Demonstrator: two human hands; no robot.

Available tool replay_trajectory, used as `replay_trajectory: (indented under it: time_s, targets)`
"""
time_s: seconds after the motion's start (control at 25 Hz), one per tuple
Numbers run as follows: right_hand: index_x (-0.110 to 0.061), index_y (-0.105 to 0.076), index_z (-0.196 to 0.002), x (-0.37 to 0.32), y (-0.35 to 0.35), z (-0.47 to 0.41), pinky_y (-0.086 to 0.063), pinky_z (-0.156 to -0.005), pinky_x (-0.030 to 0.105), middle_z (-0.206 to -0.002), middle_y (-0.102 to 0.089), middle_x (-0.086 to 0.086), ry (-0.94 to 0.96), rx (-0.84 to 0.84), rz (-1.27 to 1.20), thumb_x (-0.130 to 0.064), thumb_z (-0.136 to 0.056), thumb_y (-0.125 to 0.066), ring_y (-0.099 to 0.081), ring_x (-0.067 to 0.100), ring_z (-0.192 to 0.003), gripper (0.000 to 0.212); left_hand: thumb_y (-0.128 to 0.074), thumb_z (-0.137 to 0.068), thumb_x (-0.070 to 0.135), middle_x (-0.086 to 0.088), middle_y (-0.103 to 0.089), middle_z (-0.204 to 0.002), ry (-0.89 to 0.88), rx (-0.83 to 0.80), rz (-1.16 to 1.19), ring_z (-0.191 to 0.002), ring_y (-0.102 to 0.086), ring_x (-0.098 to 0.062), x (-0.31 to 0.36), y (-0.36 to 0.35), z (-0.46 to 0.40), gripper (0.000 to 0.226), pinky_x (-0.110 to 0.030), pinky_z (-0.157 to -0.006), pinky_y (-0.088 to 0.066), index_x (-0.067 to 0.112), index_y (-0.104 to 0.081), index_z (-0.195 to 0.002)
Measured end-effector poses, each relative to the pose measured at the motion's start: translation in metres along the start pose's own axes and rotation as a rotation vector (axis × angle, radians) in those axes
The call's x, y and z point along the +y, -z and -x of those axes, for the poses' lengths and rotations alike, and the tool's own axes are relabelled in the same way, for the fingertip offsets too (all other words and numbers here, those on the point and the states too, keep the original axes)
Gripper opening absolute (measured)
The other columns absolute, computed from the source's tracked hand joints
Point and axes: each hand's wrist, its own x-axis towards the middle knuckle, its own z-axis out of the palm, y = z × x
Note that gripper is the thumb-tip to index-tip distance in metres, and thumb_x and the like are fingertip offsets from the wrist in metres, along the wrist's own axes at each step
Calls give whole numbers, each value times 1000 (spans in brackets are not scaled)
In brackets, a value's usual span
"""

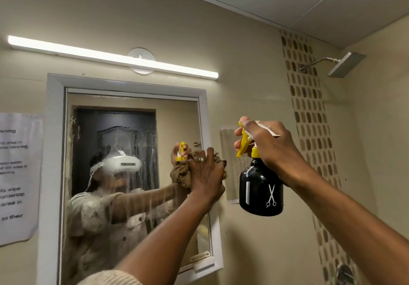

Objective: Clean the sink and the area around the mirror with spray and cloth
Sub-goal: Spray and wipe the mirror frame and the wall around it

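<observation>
Brown cloth and black spray bottle are up by the mirror.
Your left hand is pressing the bunched cloth on the wet glass by the white frame. Your right hand is gripping the bottle's yellow trigger.

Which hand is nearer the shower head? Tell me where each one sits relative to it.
The right hand, holding the spray bottle, is nearer: below and left of the shower head. The left hand presses the cloth at the mirror's right edge, farther left.
</observation>
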Motion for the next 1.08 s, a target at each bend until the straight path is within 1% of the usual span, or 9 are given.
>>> replay_trajectory:
  time_s: [0.16,0.4,0.48,0.56,0.68,0.8,0.92,1.0,1.08]
  targets:
    - [-22,-79,-87,6,-1,10,-57,-71,32,-75,-82,-2,-12,-12,21,-51,-102,-55,-79,15,-75,41,-65,-83,31,-11,-27,-142,-5,-83,31,-134,-27,-37,15,-32,40,43,-56,-99,-15,26,-54,-124]
    - [-20,-80,-87,17,20,31,-63,-84,46,-75,-82,0,-53,-32,18,-54,-101,-55,-79,20,-81,45,-62,-83,33,-9,-27,-142,-37,-402,110,-137,-22,-39,33,-34,98,35,-74,-110,-9,28,-61,-118]
    - [-21,-80,-84,33,27,45,-64,-85,46,-74,-82,0,-87,-32,-1,-58,-97,-57,-80,18,-80,46,-64,-78,34,-5,-39,-128,140,-335,556,-122,-39,-28,24,-25,115,25,-60,-113,-27,28,-67,-102]
    - [-20,-81,-84,56,28,64,-65,-85,47,-76,-82,3,-143,-58,-25,-56,-98,-59,-81,20,-78,44,-71,-68,38,-10,-61,-107,408,-327,1117,-100,-56,-25,12,-13,145,23,-37,-93,-51,21,-72,-83]
    - [-16,-80,-83,91,14,96,-64,-74,41,-73,-80,6,-185,-169,31,-43,-103,-60,-78,17,-68,39,-79,-60,36,-9,-75,-93,853,-478,1616,-88,-70,-24,10,-22,212,53,-32,-78,-57,10,-74,-105]
    - [-16,-76,-73,120,-11,124,-52,-56,26,-62,-77,3,-188,-203,167,-36,-102,-59,-71,12,-56,39,-54,-94,-3,-6,-72,-100,1087,-514,1788,-70,-69,-2,-3,-35,303,27,-8,-61,-51,-9,-62,-119]
    - [-15,-75,-74,138,-26,142,-51,-50,22,-59,-75,6,-247,-199,203,-37,-101,-58,-71,18,-54,38,-27,-109,15,-8,-64,-104,1513,-556,2141,-67,-64,15,-16,-19,348,34,-2,-72,-45,-4,-55,-109]
    - [-15,-76,-77,147,-31,154,-52,-53,25,-61,-76,5,-297,-225,221,-38,-102,-57,-69,15,-54,39,-50,-95,6,-10,-62,-68,1420,-369,2287,-42,-63,1,-25,-9,364,15,-12,-51,-51,3,-57,-83]
    - [-15,-76,-75,158,-37,170,-50,-56,27,-60,-76,4,-338,-234,254,-39,-102,-55,-70,14,-54,42,-66,-68,1,-11,-56,-62,1450,-213,2042,-29,-54,-11,-22,5,360,9,-16,-34,-43,-1,-67,-78]
